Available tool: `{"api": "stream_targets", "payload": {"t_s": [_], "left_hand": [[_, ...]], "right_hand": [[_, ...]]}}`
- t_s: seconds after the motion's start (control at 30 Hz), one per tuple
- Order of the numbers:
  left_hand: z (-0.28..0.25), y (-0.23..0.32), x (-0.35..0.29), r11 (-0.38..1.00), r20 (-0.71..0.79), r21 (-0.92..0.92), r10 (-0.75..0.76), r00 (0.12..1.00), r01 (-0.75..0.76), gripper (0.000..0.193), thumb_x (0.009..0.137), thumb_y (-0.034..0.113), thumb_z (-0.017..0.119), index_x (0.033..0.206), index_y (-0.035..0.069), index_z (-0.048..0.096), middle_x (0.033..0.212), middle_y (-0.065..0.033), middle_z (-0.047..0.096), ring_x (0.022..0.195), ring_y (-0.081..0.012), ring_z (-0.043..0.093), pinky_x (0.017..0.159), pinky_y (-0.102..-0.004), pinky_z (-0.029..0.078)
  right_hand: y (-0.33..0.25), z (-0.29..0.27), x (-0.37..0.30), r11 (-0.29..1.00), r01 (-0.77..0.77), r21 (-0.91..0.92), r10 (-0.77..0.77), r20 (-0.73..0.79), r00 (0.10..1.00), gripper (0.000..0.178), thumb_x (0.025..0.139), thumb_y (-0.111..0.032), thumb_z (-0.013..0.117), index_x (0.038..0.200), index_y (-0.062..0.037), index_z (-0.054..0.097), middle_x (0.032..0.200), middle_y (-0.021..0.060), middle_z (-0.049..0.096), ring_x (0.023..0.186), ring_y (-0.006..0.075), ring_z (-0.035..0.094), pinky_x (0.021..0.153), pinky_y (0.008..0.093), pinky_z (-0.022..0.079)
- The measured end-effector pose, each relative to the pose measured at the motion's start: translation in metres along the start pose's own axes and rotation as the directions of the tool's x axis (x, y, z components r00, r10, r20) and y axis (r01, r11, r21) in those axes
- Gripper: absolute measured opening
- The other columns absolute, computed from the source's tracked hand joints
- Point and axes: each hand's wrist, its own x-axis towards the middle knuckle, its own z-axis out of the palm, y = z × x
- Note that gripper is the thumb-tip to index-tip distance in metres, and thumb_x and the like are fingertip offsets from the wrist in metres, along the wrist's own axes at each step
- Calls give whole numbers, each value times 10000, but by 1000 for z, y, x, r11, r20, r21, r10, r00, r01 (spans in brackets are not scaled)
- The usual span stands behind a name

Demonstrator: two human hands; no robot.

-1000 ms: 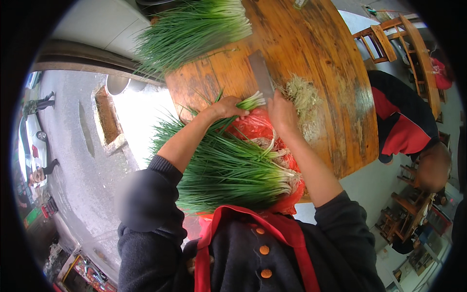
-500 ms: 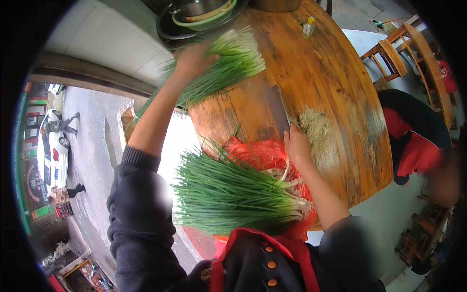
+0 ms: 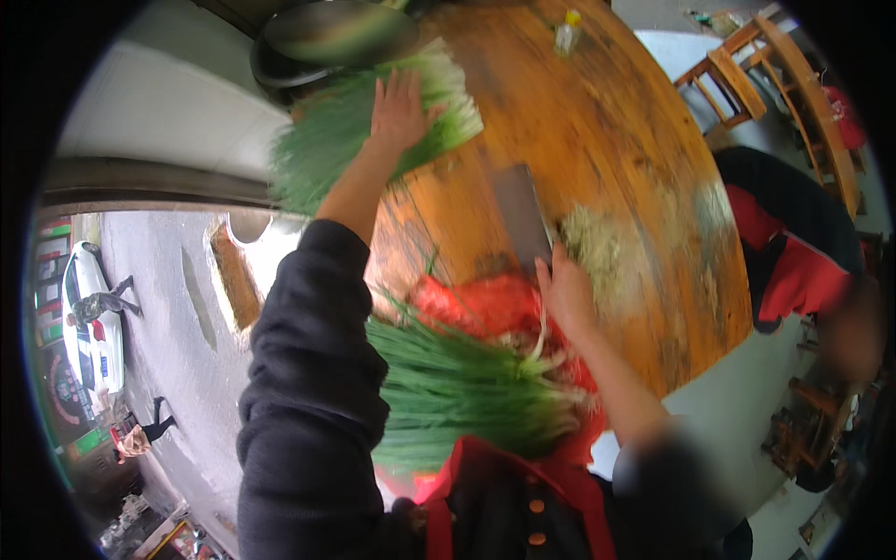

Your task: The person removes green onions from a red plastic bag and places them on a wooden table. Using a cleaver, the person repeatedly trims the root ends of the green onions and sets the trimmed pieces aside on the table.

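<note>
My left hand (image 3: 401, 110) lies with fingers spread on top of a pile of green onions (image 3: 322, 140) at the far left of the table. Their pale ends point right, without visible long roots. In my right hand (image 3: 567, 291) is the handle of a cleaver (image 3: 523, 217), its broad blade low over the tabletop. Right beside the blade sits a heap of cut-off roots (image 3: 595, 245). Closest to my body, a second bunch of green onions (image 3: 457, 397) with roots still on rests on a red plastic bag (image 3: 481, 303).
The wooden table (image 3: 653, 168) carries a small yellow-capped bottle (image 3: 567, 35) at its far side. Dark basins (image 3: 289, 61) stand at the far left. A person in a black and red jacket (image 3: 793, 243) is to the right, near wooden chairs (image 3: 733, 84). A road lies left.
My left hand has shifted right across the pile toward the pale ends, its fingers now spread. The right hand keeps the cleaver in nearly the same place. The whole view has tilted slightly.
</note>
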Motion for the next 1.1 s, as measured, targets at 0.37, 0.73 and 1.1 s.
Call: {"api": "stream_targets", "payload": {"t_s": [0.37,0.73,1.1], "left_hand": [[-242,189,-181,808,728,-557,364,581,193,257,870,308,585,875,66,671,889,-134,661,870,-321,653,728,-443,542],[-231,182,-196,301,819,-547,0,574,781,166,888,287,600,939,153,683,822,-75,704,609,-187,633,612,-346,516],[-118,138,-165,570,791,-488,-32,611,661,170,900,230,593,972,121,702,762,-48,688,687,-136,644,643,-294,505]], "right_hand": [[11,-8,-3,982,102,159,-91,-74,993,370,904,-231,551,1157,38,535,827,257,648,787,416,640,695,471,512],[20,-62,-36,955,84,286,-34,-175,984,267,912,-239,573,1053,-12,576,799,231,644,739,368,648,662,429,488],[19,-39,-18,990,47,135,-32,-107,994,239,912,-208,568,1047,-12,582,737,215,641,667,377,638,599,432,484]]}}
